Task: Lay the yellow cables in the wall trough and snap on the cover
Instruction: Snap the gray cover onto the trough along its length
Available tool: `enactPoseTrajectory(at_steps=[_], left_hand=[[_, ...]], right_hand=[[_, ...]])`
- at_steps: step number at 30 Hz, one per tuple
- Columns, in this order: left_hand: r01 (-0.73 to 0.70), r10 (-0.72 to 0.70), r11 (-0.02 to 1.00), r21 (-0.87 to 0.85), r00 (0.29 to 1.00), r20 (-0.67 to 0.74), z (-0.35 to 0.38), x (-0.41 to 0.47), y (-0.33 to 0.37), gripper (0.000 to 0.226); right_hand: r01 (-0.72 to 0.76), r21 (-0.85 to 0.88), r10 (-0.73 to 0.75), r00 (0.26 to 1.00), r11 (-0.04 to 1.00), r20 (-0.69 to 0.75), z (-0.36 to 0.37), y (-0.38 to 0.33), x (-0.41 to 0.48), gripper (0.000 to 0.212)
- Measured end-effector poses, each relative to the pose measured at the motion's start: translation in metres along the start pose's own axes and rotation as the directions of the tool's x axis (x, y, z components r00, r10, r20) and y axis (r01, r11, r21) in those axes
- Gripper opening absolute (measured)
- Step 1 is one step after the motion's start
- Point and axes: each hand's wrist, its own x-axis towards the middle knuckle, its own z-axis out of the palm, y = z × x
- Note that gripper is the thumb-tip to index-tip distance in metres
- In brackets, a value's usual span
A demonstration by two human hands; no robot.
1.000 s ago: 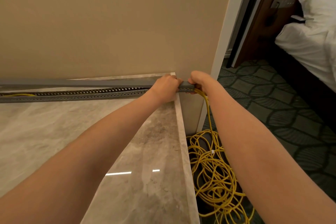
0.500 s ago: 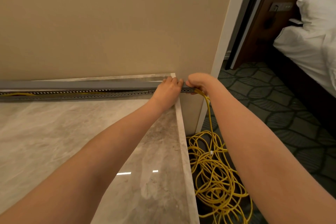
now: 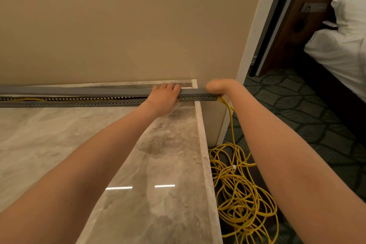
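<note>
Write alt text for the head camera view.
A person's left hand presses flat on the grey cover of a wall trough along a marble counter, while the right hand sits at the trough's end, its grip hidden. Yellow cables spill from that end into a tangle on the carpet.

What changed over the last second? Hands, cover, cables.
The left hand slid left along the grey cover, away from the right hand, and went from a curled grip to flat fingers pressing on top. The right hand stayed at the right end of the trough. The cover's left stretch is still unseated, and the yellow cables remain coiled on the floor.
</note>
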Motion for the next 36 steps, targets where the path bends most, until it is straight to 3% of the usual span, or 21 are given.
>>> enactPoseTrajectory(at_steps=[6, 11, 16, 20, 24, 28, 34, 36], left_hand=[[0.066, -0.063, 0.994, 0.092, 0.997, -0.034, 0.006, 0.0, 0.007, 0.039], [0.073, -0.067, 0.983, 0.169, 0.997, -0.045, 0.004, -0.004, 0.011, 0.044], [-0.084, 0.09, 0.98, 0.183, 0.996, -0.022, -0.007, 0.005, 0.029, 0.054], [-0.084, 0.088, 0.969, 0.234, 0.996, -0.005, -0.006, 0.019, 0.04, 0.036], [-0.066, 0.129, 0.952, 0.299, 0.972, -0.194, 0.002, 0.024, 0.037, 0.04], [0.012, 0.024, 0.993, 0.121, 0.958, -0.286, 0.015, 0.033, 0.032, 0.015], [-0.041, 0.016, 0.997, -0.061, 0.932, -0.361, 0.018, 0.032, 0.034, 0.015], [-0.001, -0.025, 0.998, -0.066, 0.921, -0.39, 0.023, 0.035, 0.032, 0.017]], right_hand=[[0.069, -0.197, -0.041, 0.989, 0.978, 0.141, -0.007, -0.005, 0.001, 0.034], [0.11, -0.278, -0.073, 0.988, 0.954, 0.139, -0.007, -0.004, -0.009, 0.024], [0.122, -0.308, -0.089, 0.989, 0.943, 0.117, -0.004, -0.004, -0.003, 0.028], [0.133, -0.367, -0.104, 0.99, 0.921, 0.098, -0.005, -0.003, 0.002, 0.033], [0.14, -0.392, -0.089, 0.985, 0.909, 0.145, -0.014, -0.004, 0.001, 0.029], [0.137, -0.329, -0.06, 0.971, 0.935, 0.233, -0.017, -0.002, 0.002, 0.045], [0.148, -0.347, -0.062, 0.967, 0.926, 0.248, -0.015, -0.009, -0.004, 0.043], [0.161, -0.341, -0.078, 0.967, 0.926, 0.244, -0.014, -0.009, -0.001, 0.043]])
